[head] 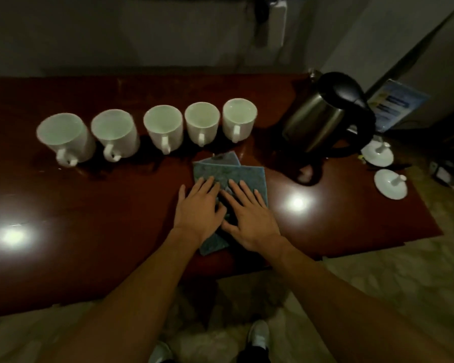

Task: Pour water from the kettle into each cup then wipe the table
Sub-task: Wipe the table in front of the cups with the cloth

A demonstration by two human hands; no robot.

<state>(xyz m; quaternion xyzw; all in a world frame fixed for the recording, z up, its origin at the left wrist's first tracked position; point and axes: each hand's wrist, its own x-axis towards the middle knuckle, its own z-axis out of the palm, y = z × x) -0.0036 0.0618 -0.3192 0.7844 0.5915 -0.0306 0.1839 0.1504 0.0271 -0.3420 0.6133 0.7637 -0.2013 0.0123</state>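
- A long, dark red, glossy table (89,231) fills the room in front of the person, with two bright lamp reflections shining off its top.
- At the right end stands the steel kettle (323,119) with a black lid and handle, upright on the table, near the row of cups but apart from it.
- Behind the kettle, at the far right corner, a blue-and-white card (396,103) leans upright.
- Five white cups (163,125) stand in a row along the far side, handles facing the person. Whether they hold water I cannot tell in this dim light.
- A blue-grey cloth (247,174) lies folded on the table just in front of the two rightmost cups, between the cups and the near edge.
- The left hand (198,205) lies flat on the cloth's left part, fingers straight and close together, pressing down.
- The right hand (249,213) lies flat beside it on the cloth, fingers straight and slightly spread; the two hands touch at the thumbs.
- Two white lids (389,183) with knobs rest on the table to the right of the kettle, one behind the other.
- Below the table edge, light shoes (260,336) show on a pale patterned floor.
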